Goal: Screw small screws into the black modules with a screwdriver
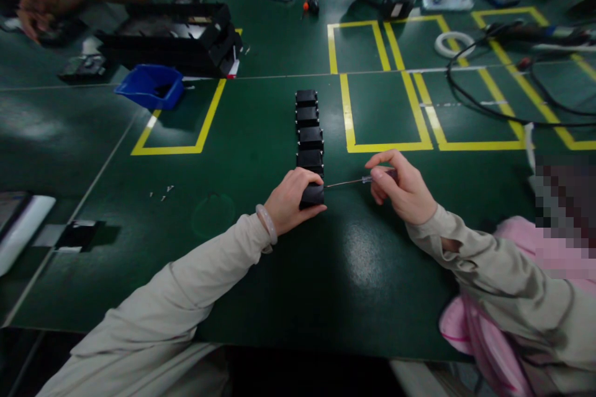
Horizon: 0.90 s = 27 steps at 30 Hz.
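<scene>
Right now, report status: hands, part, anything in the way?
Left hand grips nearest black block. Right hand holds thin screwdriver, tip at block. Four more blocks lined up behind.

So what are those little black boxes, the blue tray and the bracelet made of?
The small black boxes look like matte plastic: dull, barely any shine. The blue square tray seems glossy moulded plastic with thin walls. The pale round bracelet looks like polished stone or glass, smooth and slightly see-through; the picture can't settle which.
</scene>
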Available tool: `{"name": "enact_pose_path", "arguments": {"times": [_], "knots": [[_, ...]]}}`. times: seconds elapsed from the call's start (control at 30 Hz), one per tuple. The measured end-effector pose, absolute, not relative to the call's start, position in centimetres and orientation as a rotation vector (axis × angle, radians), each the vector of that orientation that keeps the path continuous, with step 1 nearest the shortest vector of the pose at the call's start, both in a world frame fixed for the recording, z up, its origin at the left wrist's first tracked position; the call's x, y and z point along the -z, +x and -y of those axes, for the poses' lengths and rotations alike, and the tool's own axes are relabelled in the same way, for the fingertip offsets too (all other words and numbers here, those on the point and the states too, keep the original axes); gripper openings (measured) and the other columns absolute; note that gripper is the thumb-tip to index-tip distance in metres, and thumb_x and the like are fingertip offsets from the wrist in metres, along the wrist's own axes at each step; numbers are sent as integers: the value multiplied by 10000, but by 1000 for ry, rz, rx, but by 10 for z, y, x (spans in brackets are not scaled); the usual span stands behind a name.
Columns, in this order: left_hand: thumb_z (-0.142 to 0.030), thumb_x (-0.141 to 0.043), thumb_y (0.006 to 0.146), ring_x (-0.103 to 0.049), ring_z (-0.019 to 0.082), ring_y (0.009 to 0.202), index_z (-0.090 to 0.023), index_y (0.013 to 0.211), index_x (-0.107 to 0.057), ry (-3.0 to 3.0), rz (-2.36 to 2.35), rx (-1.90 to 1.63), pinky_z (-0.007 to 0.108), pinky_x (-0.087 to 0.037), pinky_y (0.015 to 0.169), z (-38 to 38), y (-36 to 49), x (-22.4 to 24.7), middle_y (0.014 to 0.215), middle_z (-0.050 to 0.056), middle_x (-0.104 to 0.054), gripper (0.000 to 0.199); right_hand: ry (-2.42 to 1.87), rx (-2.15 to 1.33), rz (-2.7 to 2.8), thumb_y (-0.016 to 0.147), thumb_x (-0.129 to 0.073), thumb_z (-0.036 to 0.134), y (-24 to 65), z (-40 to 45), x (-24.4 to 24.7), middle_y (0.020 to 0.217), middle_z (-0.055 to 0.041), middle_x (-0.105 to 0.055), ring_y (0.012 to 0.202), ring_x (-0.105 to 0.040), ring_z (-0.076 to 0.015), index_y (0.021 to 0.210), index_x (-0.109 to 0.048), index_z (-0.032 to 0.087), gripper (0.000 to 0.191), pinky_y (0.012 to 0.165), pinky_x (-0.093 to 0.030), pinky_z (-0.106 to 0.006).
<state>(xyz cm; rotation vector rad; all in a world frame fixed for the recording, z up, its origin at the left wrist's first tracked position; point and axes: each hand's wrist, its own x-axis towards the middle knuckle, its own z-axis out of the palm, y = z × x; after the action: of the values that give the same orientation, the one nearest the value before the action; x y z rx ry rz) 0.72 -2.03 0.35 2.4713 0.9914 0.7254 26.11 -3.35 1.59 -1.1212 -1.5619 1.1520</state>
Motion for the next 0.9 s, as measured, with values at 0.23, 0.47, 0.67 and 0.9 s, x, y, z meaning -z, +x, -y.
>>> {"name": "enact_pose_path", "arguments": {"times": [0.23,0.47,0.67,0.9], "knots": [[-304,-709,838,-577,239,1029,-185,1093,-497,2464,-1008,-700,418,-484,913,20,7,-3,1095,83,-598,352,-1099,-1119,1598,958,-534,363,261,34,-16,518,88,-456,410,-472,-86,1008,-489,222,156,416,-358,-253],[-284,-720,830,-569,226,1012,-172,1093,-497,2483,-969,-751,388,-484,899,20,7,-3,1087,82,-602,363,-1150,-1111,1629,962,-512,391,260,35,-18,473,94,-431,367,-435,-83,939,-493,214,179,374,-325,-248],[-292,-710,837,-571,226,1018,-179,1093,-498,2469,-987,-726,392,-482,903,20,7,-3,1092,80,-601,351,-1119,-1027,1652,956,-542,339,259,35,-19,552,81,-470,439,-472,-83,1023,-480,220,150,458,-366,-259],[-283,-716,832,-572,229,1015,-175,1094,-500,2473,-988,-723,391,-485,899,20,7,-3,1091,83,-600,357,-1155,-1047,1658,966,-511,336,259,36,-20,497,90,-437,377,-430,-78,951,-485,216,124,387,-308,-246]]}}
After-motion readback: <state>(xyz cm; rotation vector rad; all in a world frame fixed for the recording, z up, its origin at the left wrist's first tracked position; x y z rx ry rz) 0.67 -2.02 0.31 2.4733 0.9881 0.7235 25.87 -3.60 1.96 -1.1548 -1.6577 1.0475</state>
